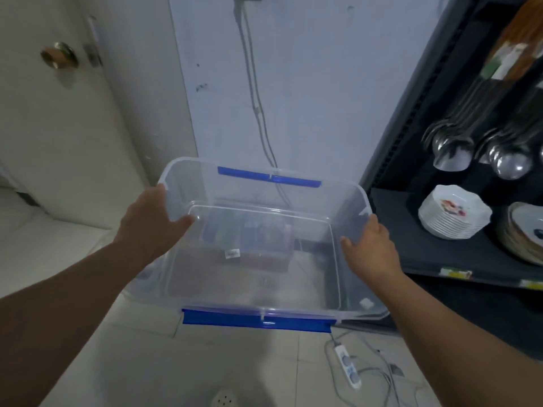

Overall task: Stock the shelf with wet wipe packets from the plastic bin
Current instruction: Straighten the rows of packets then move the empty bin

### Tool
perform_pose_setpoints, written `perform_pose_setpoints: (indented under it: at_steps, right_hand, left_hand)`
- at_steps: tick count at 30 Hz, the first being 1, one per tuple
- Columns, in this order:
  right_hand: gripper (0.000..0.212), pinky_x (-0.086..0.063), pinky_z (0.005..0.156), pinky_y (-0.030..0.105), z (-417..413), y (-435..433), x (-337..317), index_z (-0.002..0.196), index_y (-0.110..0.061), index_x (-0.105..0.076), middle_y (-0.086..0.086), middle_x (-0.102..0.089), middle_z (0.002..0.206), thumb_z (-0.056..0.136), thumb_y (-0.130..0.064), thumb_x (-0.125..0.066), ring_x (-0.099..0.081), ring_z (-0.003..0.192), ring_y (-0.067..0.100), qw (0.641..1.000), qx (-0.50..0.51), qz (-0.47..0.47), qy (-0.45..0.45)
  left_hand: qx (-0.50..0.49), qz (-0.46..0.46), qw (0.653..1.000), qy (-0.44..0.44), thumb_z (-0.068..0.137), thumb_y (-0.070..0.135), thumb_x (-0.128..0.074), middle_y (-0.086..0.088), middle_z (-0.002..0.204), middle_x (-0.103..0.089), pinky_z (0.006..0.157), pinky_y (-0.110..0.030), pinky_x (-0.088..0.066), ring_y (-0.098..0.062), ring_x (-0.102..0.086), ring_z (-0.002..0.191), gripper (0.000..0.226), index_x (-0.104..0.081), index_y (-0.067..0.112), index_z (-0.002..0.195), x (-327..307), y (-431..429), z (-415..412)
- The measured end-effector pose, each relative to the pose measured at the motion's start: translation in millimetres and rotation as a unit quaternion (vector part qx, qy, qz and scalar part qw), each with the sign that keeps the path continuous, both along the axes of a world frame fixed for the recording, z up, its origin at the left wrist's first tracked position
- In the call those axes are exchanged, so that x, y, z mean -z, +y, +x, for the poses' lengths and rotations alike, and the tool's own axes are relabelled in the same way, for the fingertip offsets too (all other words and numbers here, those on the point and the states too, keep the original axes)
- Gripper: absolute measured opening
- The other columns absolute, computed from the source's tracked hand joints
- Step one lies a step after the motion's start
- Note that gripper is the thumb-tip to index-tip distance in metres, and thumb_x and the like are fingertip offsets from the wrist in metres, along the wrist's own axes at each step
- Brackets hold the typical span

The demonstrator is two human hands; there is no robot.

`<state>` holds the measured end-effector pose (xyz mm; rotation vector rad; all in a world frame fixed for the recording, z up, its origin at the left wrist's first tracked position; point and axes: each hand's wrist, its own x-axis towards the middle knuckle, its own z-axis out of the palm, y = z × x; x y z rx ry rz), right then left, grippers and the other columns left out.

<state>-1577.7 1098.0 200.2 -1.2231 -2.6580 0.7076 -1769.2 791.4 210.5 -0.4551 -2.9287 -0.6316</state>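
Item: one clear plastic bin (349, 207), held in the air between two grips, just left of the shelf (440, 259).

Detail: the left grip (152, 218) clasps the bin's left rim, thumb inside the wall and fingers outside. The right grip (370, 245) clasps the right rim the same way, so the bin spans the gap between them, open side up. Blue latches: two, far latch (269, 174) and near latch (255, 318). Blurred coloured shapes show through the bin's clear bottom; whether they are packets cannot be told. The dark shelf carries two stacks of plates, a white stack (454, 212) and an edge stack (526, 233), below two bunches of spoons (452, 148). One power strip (348, 368) lies on the tiled floor (147, 362) under the bin's near right corner.
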Motion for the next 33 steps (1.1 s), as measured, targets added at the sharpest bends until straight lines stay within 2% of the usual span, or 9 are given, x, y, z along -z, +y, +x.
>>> perform_pose_setpoints:
  at_steps: [5,9,16,20,24,33]
  right_hand:
    - [0.075,-0.046,0.094,0.046,-76,20,14,0.149,-0.009,-0.018,0.017,-0.037,0.142,0.091,-0.035,-0.058,-0.048,0.118,0.039,1.000,0.020,-0.018,0.003]
    - [0.076,-0.048,0.094,0.049,-129,44,36,0.150,-0.011,-0.017,0.016,-0.036,0.143,0.091,-0.035,-0.058,-0.049,0.117,0.039,0.999,0.032,-0.037,-0.013]
    - [0.080,-0.040,0.104,0.045,-226,92,91,0.153,-0.010,-0.008,0.016,-0.024,0.154,0.093,-0.031,-0.056,-0.039,0.129,0.039,0.997,0.020,-0.067,-0.035]
    - [0.081,-0.036,0.109,0.048,-273,114,125,0.154,-0.010,-0.004,0.015,-0.018,0.157,0.094,-0.031,-0.055,-0.032,0.136,0.038,0.995,0.021,-0.080,-0.050]
    - [0.082,-0.036,0.109,0.050,-307,129,163,0.154,-0.013,-0.004,0.012,-0.016,0.158,0.093,-0.032,-0.055,-0.032,0.137,0.037,0.993,0.027,-0.105,-0.056]
    - [0.085,-0.031,0.113,0.042,-354,140,246,0.154,-0.016,-0.002,0.004,-0.009,0.161,0.091,-0.030,-0.056,-0.026,0.141,0.031,0.985,0.057,-0.139,-0.084]
  left_hand:
    - [0.025,0.009,0.999,-0.023,0.076,0.055,-0.068,-0.013,0.118,-0.055,0.084,-0.045,-0.051,-0.036,-0.058,0.101,0.065,-0.046,0.013,0.120,13,28,-90]
    - [0.057,0.014,0.996,-0.065,0.071,0.067,-0.062,-0.007,0.112,-0.057,0.081,-0.047,-0.054,-0.031,-0.059,0.096,0.068,-0.046,0.020,0.117,34,54,-153]
    - [0.037,0.001,0.994,-0.100,0.070,0.074,-0.056,-0.001,0.110,-0.055,0.078,-0.047,-0.056,-0.026,-0.059,0.093,0.072,-0.043,0.023,0.118,84,96,-241]
    - [0.020,0.001,0.992,-0.123,0.077,0.056,-0.066,-0.003,0.111,-0.054,0.077,-0.045,-0.054,-0.023,-0.056,0.093,0.061,-0.044,0.019,0.121,114,119,-279]
    - [0.015,-0.005,0.989,-0.144,0.079,0.042,-0.071,-0.005,0.118,-0.052,0.078,-0.041,-0.049,-0.021,-0.050,0.095,0.062,-0.043,0.017,0.127,147,139,-315]
    - [0.028,-0.031,0.981,-0.189,0.079,0.028,-0.074,-0.013,0.130,-0.049,0.083,-0.048,-0.045,-0.036,-0.052,0.111,0.065,-0.042,0.012,0.133,234,164,-379]
